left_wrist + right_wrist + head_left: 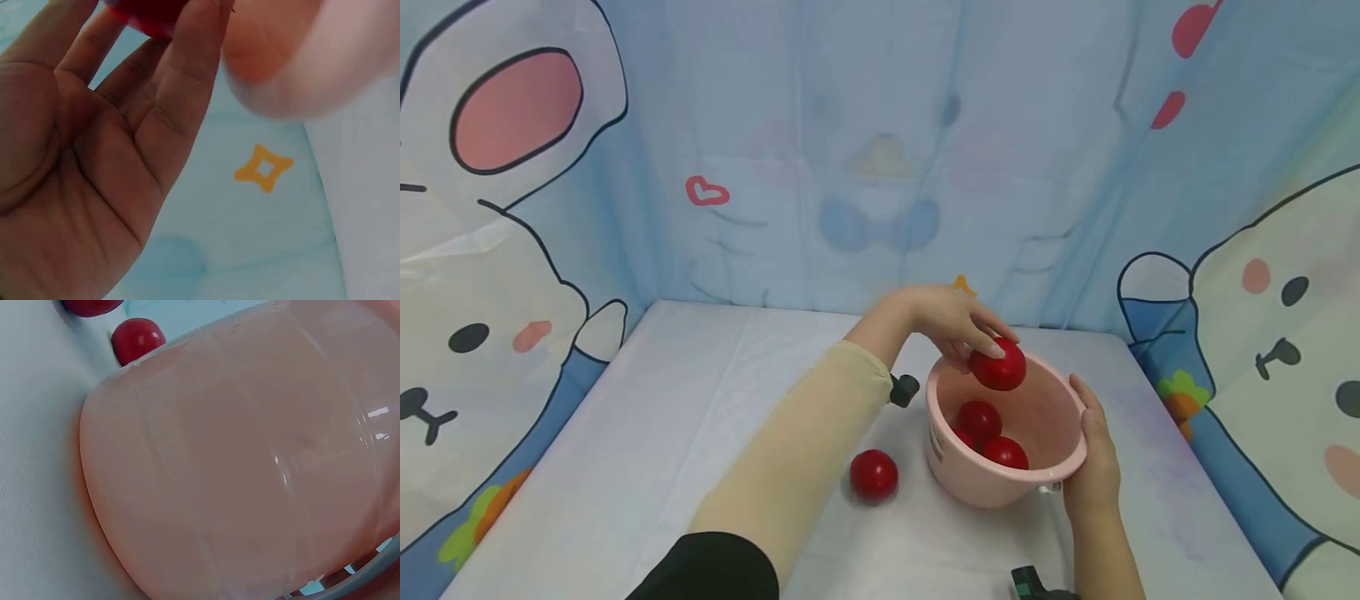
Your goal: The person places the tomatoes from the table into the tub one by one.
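My left hand [951,321] pinches a glossy red ball [997,364] over the far left part of a pink bucket's opening. In the left wrist view the palm of my left hand [94,156] shows, with the red ball [150,15] between thumb and fingers at the top. The pink bucket [977,483] stands on the table with several red balls [1004,452] inside. At its right side, my right hand [1093,467] holds the bucket close under the rim. In the right wrist view the bucket wall [231,469] fills most of the picture.
Another red ball [874,477] lies on the white tabletop [760,367], left of the bucket. Two red balls show past the bucket in the right wrist view, the nearer one [137,339] beside its wall. A blue cartoon curtain [880,100] hangs behind the table.
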`<state>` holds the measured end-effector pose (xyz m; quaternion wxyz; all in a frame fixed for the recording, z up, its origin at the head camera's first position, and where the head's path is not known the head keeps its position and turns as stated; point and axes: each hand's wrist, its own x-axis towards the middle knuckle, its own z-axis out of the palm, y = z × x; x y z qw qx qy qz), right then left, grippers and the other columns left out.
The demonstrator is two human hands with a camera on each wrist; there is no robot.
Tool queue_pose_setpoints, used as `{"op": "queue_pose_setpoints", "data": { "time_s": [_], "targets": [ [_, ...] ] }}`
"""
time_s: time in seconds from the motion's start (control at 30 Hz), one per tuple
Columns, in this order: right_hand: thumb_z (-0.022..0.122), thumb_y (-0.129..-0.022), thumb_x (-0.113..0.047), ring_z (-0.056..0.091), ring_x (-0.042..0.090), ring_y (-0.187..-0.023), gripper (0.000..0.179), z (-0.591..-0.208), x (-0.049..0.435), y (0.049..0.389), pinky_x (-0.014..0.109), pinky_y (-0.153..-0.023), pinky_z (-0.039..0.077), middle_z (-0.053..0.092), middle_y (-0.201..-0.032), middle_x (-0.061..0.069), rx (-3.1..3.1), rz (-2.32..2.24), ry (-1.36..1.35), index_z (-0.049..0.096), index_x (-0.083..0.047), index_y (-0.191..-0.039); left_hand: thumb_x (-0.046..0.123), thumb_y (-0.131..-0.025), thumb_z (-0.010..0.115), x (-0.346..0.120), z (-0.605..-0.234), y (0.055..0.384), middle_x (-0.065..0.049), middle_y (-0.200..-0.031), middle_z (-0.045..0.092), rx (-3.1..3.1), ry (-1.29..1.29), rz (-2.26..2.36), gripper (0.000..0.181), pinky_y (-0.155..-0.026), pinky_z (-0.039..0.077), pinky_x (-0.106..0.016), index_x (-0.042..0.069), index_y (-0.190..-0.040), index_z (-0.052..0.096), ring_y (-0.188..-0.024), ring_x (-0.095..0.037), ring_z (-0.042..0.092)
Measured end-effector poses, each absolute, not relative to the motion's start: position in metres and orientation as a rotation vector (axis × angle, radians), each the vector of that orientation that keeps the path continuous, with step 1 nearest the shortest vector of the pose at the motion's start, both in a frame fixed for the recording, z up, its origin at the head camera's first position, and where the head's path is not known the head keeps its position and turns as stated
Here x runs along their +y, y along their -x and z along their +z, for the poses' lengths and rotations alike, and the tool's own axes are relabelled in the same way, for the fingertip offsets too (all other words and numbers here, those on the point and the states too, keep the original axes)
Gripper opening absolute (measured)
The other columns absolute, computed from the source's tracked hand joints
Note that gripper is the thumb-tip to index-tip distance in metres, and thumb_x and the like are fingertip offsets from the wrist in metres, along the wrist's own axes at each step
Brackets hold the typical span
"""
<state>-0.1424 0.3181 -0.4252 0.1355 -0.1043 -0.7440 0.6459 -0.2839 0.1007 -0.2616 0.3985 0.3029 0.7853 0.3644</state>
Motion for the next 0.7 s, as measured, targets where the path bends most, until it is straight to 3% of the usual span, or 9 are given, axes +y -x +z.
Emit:
{"op": "queue_pose_setpoints", "data": {
  "time_s": [0.13, 0.2, 0.43, 0.6, 0.7],
  "targets": [
    [0.038, -0.103, -0.05, 0.054, 0.019, -0.099, 0.049, -0.425, 0.32, 0.14, 0.026, -0.055, 0.054, 0.041, -0.152, -0.006, -2.177, 1.861, 0.316, 0.029, -0.048, -0.151, 0.021, -0.092, 0.07, 0.126, -0.26, 0.282, 0.0, -0.131, 0.059, 1.968, -0.756, 0.862, 0.047, -0.09, 0.059, -0.036, 0.024, -0.137, 0.059, -0.102, -0.02, 0.068],
    [0.039, -0.103, -0.049, 0.053, 0.018, -0.106, 0.05, -0.426, 0.321, 0.14, 0.026, -0.056, 0.054, 0.04, -0.153, -0.006, -2.162, 1.873, 0.308, 0.029, -0.047, -0.151, 0.02, -0.092, 0.07, 0.136, -0.259, 0.28, 0.001, -0.128, 0.059, 1.972, -0.763, 0.816, 0.046, -0.089, 0.059, -0.035, 0.024, -0.137, 0.06, -0.105, -0.017, 0.066],
    [0.042, -0.103, -0.043, 0.04, 0.008, -0.133, 0.05, -0.429, 0.316, 0.141, 0.019, -0.084, 0.057, 0.035, -0.156, -0.008, -2.08, 1.936, 0.239, 0.03, -0.043, -0.152, 0.02, -0.092, 0.07, 0.162, -0.26, 0.274, 0.006, -0.118, 0.061, 1.993, -0.773, 0.654, 0.036, -0.09, 0.057, -0.027, 0.026, -0.127, 0.067, -0.111, -0.012, 0.056],
    [0.038, -0.104, -0.042, 0.034, 0.014, -0.141, 0.048, -0.433, 0.308, 0.141, 0.013, -0.088, 0.053, 0.033, -0.158, -0.007, -2.066, 1.98, 0.202, 0.031, -0.041, -0.152, 0.003, -0.089, 0.07, 0.169, -0.277, 0.265, -0.007, -0.115, 0.062, 1.783, -0.393, 0.853, 0.031, -0.096, 0.056, -0.041, 0.012, -0.118, 0.07, -0.111, -0.024, 0.055],
    [0.038, -0.105, -0.042, 0.03, 0.018, -0.144, 0.049, -0.432, 0.306, 0.141, 0.01, -0.087, 0.051, 0.032, -0.159, -0.007, -2.083, 1.969, 0.199, 0.03, -0.041, -0.153, 0.002, -0.088, 0.071, 0.171, -0.285, 0.264, -0.009, -0.117, 0.058, 1.769, -0.291, 0.867, 0.033, -0.097, 0.055, -0.046, 0.01, -0.119, 0.069, -0.111, -0.028, 0.053]
  ]
}}
